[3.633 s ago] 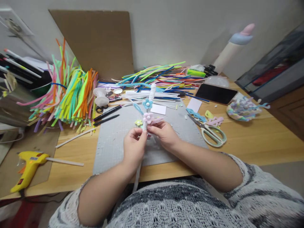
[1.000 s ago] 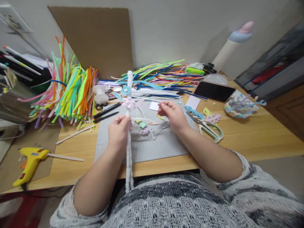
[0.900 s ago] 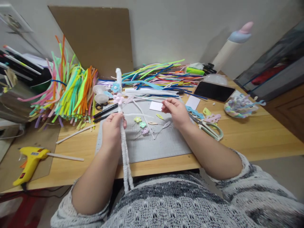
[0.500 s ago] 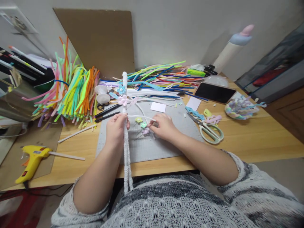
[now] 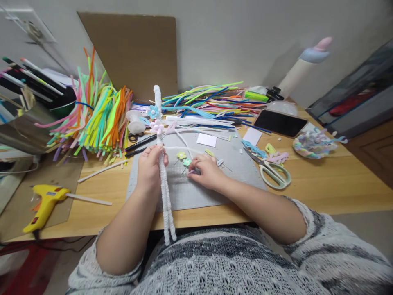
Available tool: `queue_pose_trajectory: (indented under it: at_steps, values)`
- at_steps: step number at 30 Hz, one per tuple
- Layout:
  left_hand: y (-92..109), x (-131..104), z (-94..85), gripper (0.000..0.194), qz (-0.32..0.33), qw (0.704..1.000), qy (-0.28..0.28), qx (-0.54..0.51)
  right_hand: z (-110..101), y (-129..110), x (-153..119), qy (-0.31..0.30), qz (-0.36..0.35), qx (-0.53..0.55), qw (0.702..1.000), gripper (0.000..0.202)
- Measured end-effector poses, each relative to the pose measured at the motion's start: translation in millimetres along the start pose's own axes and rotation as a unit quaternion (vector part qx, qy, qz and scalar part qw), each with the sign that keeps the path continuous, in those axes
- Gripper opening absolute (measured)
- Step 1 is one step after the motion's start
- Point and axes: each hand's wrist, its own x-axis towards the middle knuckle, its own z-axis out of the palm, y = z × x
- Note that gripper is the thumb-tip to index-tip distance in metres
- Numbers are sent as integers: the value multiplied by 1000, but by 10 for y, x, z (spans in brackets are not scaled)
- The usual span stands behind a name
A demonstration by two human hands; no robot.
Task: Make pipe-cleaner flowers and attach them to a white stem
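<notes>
My left hand (image 5: 151,166) is closed round a long white wrapped band (image 5: 164,186), its two strands hanging toward my lap. A blue flower (image 5: 153,111) and a pink flower (image 5: 157,127) with a pink leaf-like loop (image 5: 171,128) sit on the band above my fist. My right hand (image 5: 206,170) is low over the grey mat, its fingertips pinched on a small purple flower, mostly hidden. Beside those fingers lie a yellow flower (image 5: 181,155) and a mint-green flower (image 5: 186,163) with thin wire stems. A white pipe cleaner (image 5: 179,148) runs from the band toward my right hand.
The grey mat (image 5: 144,184) covers the table's middle. Scissors (image 5: 273,174), a phone (image 5: 280,122) and a pastel woven basket (image 5: 313,145) are at right. Bundled pipe cleaners (image 5: 98,119) and a yellow glue gun (image 5: 46,205) are at left. Loose pipe cleaners (image 5: 202,102) lie behind.
My right hand has let go of the white pipe cleaner and shifted down onto the purple flower. The band's top has tipped slightly left in my left hand.
</notes>
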Motion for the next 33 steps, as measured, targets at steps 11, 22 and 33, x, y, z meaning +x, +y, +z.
queue_pose_trajectory:
  at_steps: [11,22,33]
  values:
    - [-173,-111,161,19,-3,997,12,81,-350,-211,-60,-17,-13,467,884,19]
    - [-302,-236,279,22,-105,993,-33,53,-259,-86,102,167,53,520,836,34]
    - [-357,-163,223,19,-200,974,-74,-75,-211,-125,75,194,25,484,853,29]
